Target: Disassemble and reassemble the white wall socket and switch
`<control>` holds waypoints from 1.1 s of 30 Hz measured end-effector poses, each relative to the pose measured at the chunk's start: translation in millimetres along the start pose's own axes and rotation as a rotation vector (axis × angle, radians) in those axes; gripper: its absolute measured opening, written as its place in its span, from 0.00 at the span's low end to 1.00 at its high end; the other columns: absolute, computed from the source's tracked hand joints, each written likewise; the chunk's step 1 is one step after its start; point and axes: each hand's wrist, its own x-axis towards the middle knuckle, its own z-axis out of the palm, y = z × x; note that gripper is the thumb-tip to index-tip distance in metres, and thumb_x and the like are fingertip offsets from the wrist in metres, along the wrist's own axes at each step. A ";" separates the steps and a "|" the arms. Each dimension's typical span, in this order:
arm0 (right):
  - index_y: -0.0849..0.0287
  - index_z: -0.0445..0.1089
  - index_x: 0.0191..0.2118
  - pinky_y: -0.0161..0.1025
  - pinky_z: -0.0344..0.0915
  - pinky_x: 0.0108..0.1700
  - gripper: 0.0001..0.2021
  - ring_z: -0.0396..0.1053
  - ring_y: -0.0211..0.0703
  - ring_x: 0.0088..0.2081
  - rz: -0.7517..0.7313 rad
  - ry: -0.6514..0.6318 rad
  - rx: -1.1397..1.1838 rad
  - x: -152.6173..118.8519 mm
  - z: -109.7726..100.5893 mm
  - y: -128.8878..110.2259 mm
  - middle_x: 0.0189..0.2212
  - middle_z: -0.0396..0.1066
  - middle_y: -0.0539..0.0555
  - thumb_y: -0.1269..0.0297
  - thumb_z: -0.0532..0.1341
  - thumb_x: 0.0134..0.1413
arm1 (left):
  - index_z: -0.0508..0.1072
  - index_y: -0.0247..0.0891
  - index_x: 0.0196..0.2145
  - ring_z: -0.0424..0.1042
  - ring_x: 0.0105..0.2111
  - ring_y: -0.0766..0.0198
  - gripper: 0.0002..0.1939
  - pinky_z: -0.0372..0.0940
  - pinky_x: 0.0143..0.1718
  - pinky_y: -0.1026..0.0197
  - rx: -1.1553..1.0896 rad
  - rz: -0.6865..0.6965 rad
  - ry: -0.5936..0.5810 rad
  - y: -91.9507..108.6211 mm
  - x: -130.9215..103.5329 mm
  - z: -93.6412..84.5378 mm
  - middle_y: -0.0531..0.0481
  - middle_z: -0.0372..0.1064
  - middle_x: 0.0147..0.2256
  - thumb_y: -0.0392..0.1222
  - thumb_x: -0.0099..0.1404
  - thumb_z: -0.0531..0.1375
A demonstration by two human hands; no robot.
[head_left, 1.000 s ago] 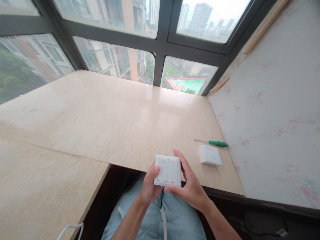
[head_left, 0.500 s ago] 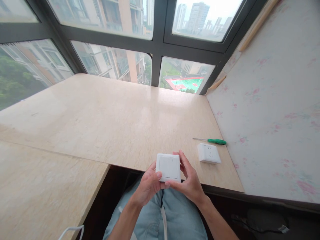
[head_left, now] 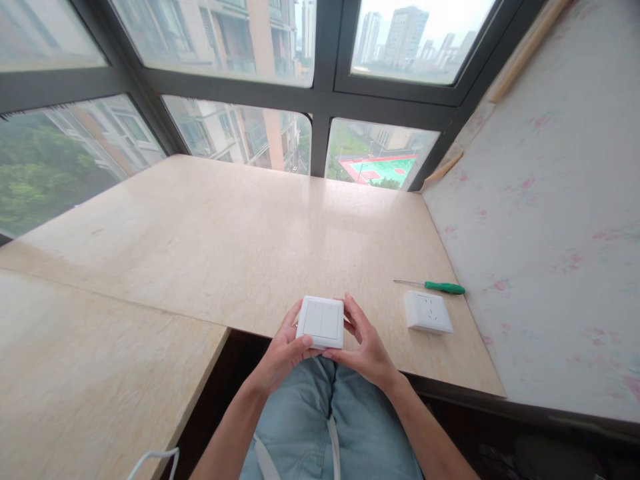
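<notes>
I have the white wall switch (head_left: 321,321) up off the surface (head_left: 240,247), held between both hands just over its near edge and above my lap. My left hand (head_left: 281,347) cups its left side, thumb on the lower front corner and fingers curled behind. My right hand (head_left: 367,347) closes on the right side the same way, thumb under the bottom edge.

By its look it is a light, stiff plastic plate with two rocker panels side by side on the face. The front is smooth and glossy, so I judge it a little slippery. The square rim gives the surest hold, since pressing on the face would likely only tip the rockers. I cannot see the back from here.

To the right of my right hand, near it but apart, a white socket (head_left: 428,312) lies flat on the surface. Just beyond the socket lies a screwdriver with a green handle (head_left: 444,288), its thin shaft pointing left, close to the flowered wall (head_left: 550,220). Nothing lies between my hands and those two. A white cable (head_left: 153,460) loops at the lower left, well apart from my left hand.
</notes>
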 end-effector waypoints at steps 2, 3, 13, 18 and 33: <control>0.50 0.45 0.73 0.59 0.55 0.68 0.56 0.54 0.60 0.69 -0.008 0.010 0.050 6.8 6.1 3.2 0.69 0.56 0.63 0.58 0.77 0.42 | 0.47 0.46 0.70 0.68 0.58 0.43 0.53 0.67 0.55 0.48 0.139 0.030 0.046 5.0 2.1 -8.3 0.36 0.61 0.63 0.45 0.55 0.73; 0.50 0.46 0.72 0.59 0.56 0.68 0.56 0.55 0.60 0.69 -0.011 0.013 0.073 9.8 9.0 4.6 0.68 0.56 0.63 0.58 0.77 0.42 | 0.48 0.47 0.69 0.66 0.59 0.43 0.55 0.66 0.56 0.48 0.209 0.052 0.063 7.1 4.2 -12.4 0.37 0.60 0.64 0.43 0.53 0.75; 0.49 0.50 0.71 0.59 0.57 0.68 0.53 0.53 0.60 0.70 -0.058 0.049 0.072 25.3 14.8 15.9 0.69 0.55 0.62 0.60 0.77 0.41 | 0.54 0.44 0.66 0.66 0.58 0.43 0.57 0.66 0.56 0.46 0.464 0.191 0.015 11.4 33.4 -44.1 0.36 0.63 0.60 0.41 0.44 0.78; 0.45 0.52 0.70 0.58 0.55 0.68 0.48 0.49 0.57 0.71 -0.049 0.042 0.170 26.1 15.7 18.4 0.71 0.52 0.59 0.58 0.75 0.46 | 0.61 0.40 0.63 0.65 0.60 0.41 0.53 0.62 0.60 0.43 0.470 0.200 0.040 13.0 40.5 -53.0 0.36 0.66 0.58 0.40 0.42 0.78; 0.47 0.61 0.66 0.58 0.52 0.70 0.37 0.50 0.55 0.71 0.043 0.041 0.409 26.8 14.4 32.0 0.69 0.55 0.56 0.60 0.73 0.51 | 0.60 0.39 0.63 0.64 0.61 0.41 0.55 0.59 0.63 0.41 0.534 0.205 0.120 3.5 47.0 -54.7 0.36 0.66 0.59 0.42 0.41 0.79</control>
